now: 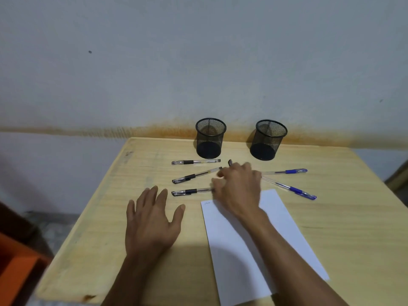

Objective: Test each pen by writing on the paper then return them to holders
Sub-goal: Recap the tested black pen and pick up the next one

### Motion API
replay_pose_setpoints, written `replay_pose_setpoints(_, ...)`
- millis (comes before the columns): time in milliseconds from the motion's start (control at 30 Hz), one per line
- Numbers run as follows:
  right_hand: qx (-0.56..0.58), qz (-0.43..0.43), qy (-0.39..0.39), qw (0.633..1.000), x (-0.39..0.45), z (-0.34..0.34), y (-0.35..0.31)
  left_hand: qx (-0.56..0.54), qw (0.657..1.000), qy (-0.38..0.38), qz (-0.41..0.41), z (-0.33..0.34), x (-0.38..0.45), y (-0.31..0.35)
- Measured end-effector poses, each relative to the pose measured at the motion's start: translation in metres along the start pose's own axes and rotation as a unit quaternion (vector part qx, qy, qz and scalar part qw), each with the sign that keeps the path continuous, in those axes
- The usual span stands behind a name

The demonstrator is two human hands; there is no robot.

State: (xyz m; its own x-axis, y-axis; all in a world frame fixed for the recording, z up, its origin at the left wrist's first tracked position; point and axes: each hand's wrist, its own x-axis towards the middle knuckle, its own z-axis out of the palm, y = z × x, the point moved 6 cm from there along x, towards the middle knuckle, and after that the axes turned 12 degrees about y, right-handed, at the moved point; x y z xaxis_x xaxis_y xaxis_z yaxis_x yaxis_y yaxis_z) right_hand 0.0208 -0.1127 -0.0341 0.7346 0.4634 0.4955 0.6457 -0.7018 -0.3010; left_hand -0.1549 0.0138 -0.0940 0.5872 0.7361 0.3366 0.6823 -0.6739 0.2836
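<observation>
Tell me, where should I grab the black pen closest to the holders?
Pinch that black pen at its dark rubber grip, left of the middle, coming straight down from above. It lies flat on the table, crosswise, with bare wood on both long sides, so fingers fit either side. The left holder stands just behind it.

A pale wooden tabletop [331,228] is being seen from above, its far edge set near a grey-white wall [198,51]. A rusty orange stain [110,131] is being shown running as a band across the wall at about the level of the tabletop's far edge. An orange box-like object [15,268] is being cut off at the lower left corner. Speckled floor [50,228] is being glimpsed between it and the tabletop's left edge.
</observation>
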Motion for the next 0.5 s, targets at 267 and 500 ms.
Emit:
replay_pose_setpoints(267, 0.025, -0.135, -0.047, 0.989, -0.021, 0.038, -0.051, 0.007, 1.000, -0.005, -0.001, -0.004, 0.001, 0.001)
replay_pose_setpoints(500, 0.184, -0.035, -0.014, 0.982, -0.015, -0.006, -0.033, -0.007, 1.000, 0.003, -0.004, -0.007, -0.002, 0.002)
